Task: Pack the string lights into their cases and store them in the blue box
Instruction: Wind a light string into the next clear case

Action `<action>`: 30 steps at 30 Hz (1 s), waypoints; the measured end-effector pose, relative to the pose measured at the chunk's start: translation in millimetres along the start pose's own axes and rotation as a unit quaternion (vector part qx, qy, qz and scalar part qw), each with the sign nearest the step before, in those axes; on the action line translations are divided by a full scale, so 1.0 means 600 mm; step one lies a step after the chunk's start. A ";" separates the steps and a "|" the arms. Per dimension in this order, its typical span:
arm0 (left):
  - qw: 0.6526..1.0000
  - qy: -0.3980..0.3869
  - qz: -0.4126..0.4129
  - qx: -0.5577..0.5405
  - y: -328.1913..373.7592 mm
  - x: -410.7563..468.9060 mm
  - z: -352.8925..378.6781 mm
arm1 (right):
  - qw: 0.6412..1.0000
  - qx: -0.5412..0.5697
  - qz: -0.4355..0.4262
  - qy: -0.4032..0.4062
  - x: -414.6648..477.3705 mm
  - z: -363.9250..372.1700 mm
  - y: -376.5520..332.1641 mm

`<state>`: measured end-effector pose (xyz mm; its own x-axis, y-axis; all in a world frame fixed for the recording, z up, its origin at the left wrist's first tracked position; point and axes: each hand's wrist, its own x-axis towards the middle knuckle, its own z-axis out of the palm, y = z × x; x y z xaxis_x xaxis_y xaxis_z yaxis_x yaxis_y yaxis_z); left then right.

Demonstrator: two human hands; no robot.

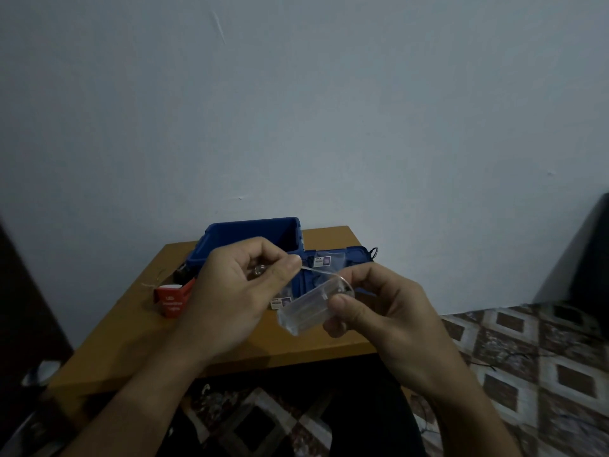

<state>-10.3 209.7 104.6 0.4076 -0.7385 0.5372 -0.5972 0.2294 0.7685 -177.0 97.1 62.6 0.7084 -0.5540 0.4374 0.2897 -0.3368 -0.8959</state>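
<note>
Looking down from the head view, both hands are raised in front of the blue box [250, 237], which stands open on the far part of the wooden tabletop [131, 341], against the pale wall [296, 110].

The right hand [382, 315], in front of the box and to its right, grips a clear case [304, 311], with the thumb pressed on its upper face and the fingers curled behind it. The case's long axis runs slantwise. Its near end points down and left toward the tabletop's front edge, and its far end, with a rounded clear rim, points up and right toward the box's lid [357, 255]. That lid lies flat and open, just right of the box.

The left hand [230, 291], directly in front of the box, pinches a thin strand of the string lights [314, 269] between thumb and forefinger. The strand stretches taut from that pinch to the case's far end. Something small and shiny sits inside the curled fingers, too dim to tell what it is. The two hands are close together but not touching.

A labelled packet [322, 261] lies on the lid. A red carton [171, 300] with white lettering stands left of the box. A patterned tile floor [543, 357] shows to the right of the box, below the tabletop.
</note>
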 end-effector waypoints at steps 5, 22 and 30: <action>0.999 -0.007 -0.034 -0.019 -0.007 -0.001 -0.004 | 0.998 -0.056 -0.008 0.038 -0.003 0.009 -0.003; 0.993 -0.074 -0.090 0.008 -0.004 -0.015 -0.013 | 0.998 -0.047 0.000 0.044 0.000 0.016 0.009; 0.994 -0.022 -0.105 -0.004 -0.011 -0.027 0.000 | 0.995 0.034 0.072 0.060 0.001 0.011 -0.003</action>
<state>-12.9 220.4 91.0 0.4928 -0.7971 0.3489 -0.4966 0.0716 0.8650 -173.0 102.3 63.6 0.6654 -0.6805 0.3067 0.2366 -0.1974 -0.9513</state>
